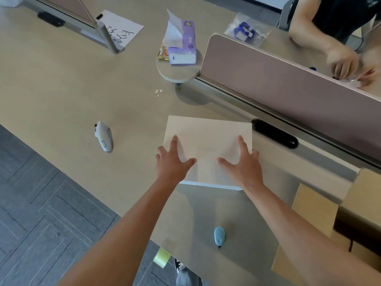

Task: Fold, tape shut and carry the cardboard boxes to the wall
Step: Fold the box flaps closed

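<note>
A pale, closed cardboard box [208, 133] stands on the desk in front of me, its flat top facing up. My left hand [172, 159] lies on the box's near left part with fingers spread and straight. On the near right part, my right hand [241, 162] presses down the same way, thumb pointing inward. A roll of yellow-green tape [162, 258] shows just below the desk's near edge. An open brown cardboard box [321, 209] sits at the right edge of the view.
A grey-white handheld device [104, 137] lies to the left and a small blue cutter [219, 236] near the desk's front edge. A purple tissue pack [181, 44] sits on a round stand. Behind a pink divider [288, 79], another person's hands work.
</note>
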The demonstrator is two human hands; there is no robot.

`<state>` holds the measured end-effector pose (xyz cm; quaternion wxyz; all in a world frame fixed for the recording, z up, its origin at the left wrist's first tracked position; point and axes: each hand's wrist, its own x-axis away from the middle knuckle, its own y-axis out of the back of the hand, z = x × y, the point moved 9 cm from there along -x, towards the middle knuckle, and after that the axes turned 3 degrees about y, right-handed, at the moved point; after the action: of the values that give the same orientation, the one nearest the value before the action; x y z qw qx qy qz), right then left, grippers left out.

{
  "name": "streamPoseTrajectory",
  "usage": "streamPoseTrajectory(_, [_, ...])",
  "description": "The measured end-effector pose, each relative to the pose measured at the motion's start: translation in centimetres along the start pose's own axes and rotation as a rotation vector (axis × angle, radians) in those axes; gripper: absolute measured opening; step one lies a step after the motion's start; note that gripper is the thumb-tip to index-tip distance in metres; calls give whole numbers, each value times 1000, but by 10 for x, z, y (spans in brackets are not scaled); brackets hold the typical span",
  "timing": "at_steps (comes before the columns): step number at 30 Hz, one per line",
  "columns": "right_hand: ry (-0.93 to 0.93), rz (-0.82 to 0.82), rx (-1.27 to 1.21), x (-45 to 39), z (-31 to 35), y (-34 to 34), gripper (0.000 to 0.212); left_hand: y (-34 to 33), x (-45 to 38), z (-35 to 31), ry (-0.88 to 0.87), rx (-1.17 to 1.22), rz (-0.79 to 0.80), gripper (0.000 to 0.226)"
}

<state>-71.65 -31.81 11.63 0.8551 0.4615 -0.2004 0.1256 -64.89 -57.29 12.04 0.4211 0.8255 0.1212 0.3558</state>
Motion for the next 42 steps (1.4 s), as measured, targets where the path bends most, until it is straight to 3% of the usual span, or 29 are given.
streamPoseTrajectory(6, [21,-27,33,11,7,19,111,8,18,2,59,137,-45,104])
streamPoseTrajectory(12, [120,-196,70,53,33,74,105,42,71,-15,32,243,-100,104])
streamPoseTrajectory(24, [134,-503,2,219,35,208,101,121,213,-89,-255,267,-172,102])
streamPoseTrajectory(32, [-23,-657,-42,332,-63,270,101,77,314,-158,-499,180,-49,100])
streamPoseTrajectory(42, [-219,-663,-112,377,-227,297,98,-43,398,-224,-593,35,110,101])
